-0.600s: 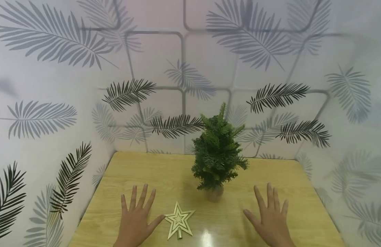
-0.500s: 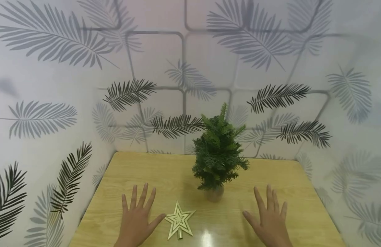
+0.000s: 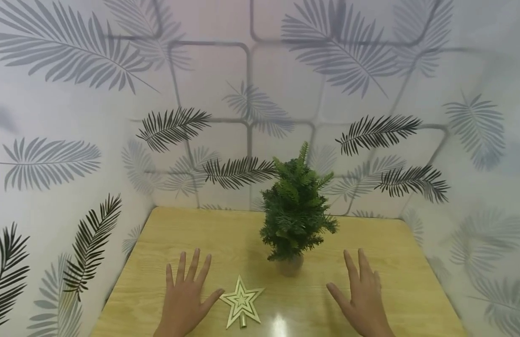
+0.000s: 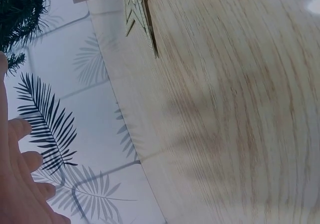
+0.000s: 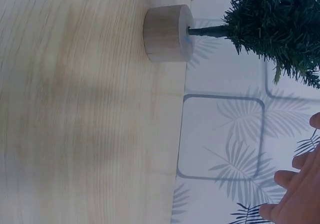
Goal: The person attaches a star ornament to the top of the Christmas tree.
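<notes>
A small artificial Christmas tree (image 3: 296, 206) stands upright on a round wooden base (image 5: 167, 33), right of the table's middle. Nearer the front lies a gold star tree topper (image 3: 241, 302) with a short tube at its bottom. My left hand (image 3: 185, 299), fingers straight and spread, is over the table just left of the star; its thumb tip comes close to one star point, and contact cannot be told. To the right of the tree, my right hand (image 3: 362, 299) is also spread with straight fingers, tilted a little inward. Both hands hold nothing.
The pale wooden table (image 3: 201, 229) meets a wall (image 3: 217, 84) printed with grey and black leaves. The same pattern runs along the left and right sides. A bright light reflection shows on the table near the front.
The right hand has moved slightly left and turned inward, its outer fingers now partly hidden. The left hand has hardly moved. Tree and star lie as before, with a slight camera shift.
</notes>
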Demonstrator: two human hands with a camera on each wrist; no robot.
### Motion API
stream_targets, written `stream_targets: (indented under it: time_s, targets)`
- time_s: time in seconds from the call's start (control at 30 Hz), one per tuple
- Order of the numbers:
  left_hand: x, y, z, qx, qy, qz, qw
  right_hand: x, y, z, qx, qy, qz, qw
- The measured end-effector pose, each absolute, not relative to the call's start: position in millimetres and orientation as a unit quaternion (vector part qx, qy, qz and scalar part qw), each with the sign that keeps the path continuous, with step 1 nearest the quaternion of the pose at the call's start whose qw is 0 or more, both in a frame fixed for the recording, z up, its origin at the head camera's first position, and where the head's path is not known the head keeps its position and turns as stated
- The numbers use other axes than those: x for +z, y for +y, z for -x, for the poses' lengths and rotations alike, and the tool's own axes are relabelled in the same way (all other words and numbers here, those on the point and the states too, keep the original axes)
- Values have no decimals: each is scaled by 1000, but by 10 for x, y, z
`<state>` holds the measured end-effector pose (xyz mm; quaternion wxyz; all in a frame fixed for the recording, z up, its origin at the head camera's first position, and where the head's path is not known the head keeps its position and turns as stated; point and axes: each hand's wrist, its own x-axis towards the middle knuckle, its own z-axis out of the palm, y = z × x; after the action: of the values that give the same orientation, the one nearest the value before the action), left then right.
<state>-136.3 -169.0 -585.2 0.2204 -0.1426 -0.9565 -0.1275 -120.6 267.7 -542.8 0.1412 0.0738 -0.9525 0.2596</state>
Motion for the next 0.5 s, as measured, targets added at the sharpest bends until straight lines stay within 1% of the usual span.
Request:
stream_targets:
  time_s: [0.23,0.33,0.43,0.5]
  targets:
    - [-5898,-1629,1369,-157,-962,129,184,-5404,2629,1222,274,-946,-76,154]
    - [-5937,-1568,1354,-173,-958,119,193,-5405,2563,1251,285,-941,-80,166]
    - [-6008,-1497,1334,-182,-953,113,213,-5397,2478,1277,306,-933,-82,169]
    - [-6063,-1448,1313,-186,-952,105,218,-5386,2426,1286,314,-931,-79,168]
